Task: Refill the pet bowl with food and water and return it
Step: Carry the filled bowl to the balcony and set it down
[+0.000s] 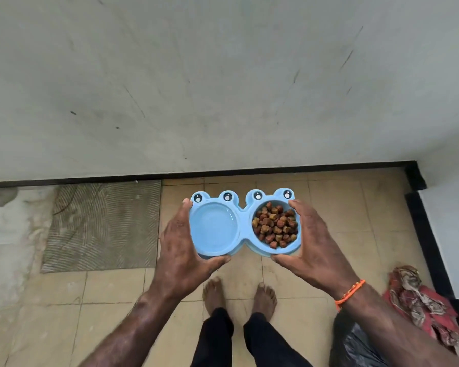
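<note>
A light blue double pet bowl [243, 219] with cartoon frog eyes along its far rim is held level above the tiled floor. Its right cup is full of brown kibble [275, 225]. Its left cup [214, 226] looks glossy and holds what seems to be clear water. My left hand [182, 241] grips the bowl's left end, thumb under the near edge. My right hand [314, 241] grips the right end the same way; an orange thread band sits on that wrist.
A grey wall [223, 88] with a black skirting [249, 172] stands just ahead. A grey textured mat [101, 226] lies on the floor at left. A red patterned cloth [419, 298] and a black plastic bag [361, 345] lie at right. My bare feet [239, 295] stand below the bowl.
</note>
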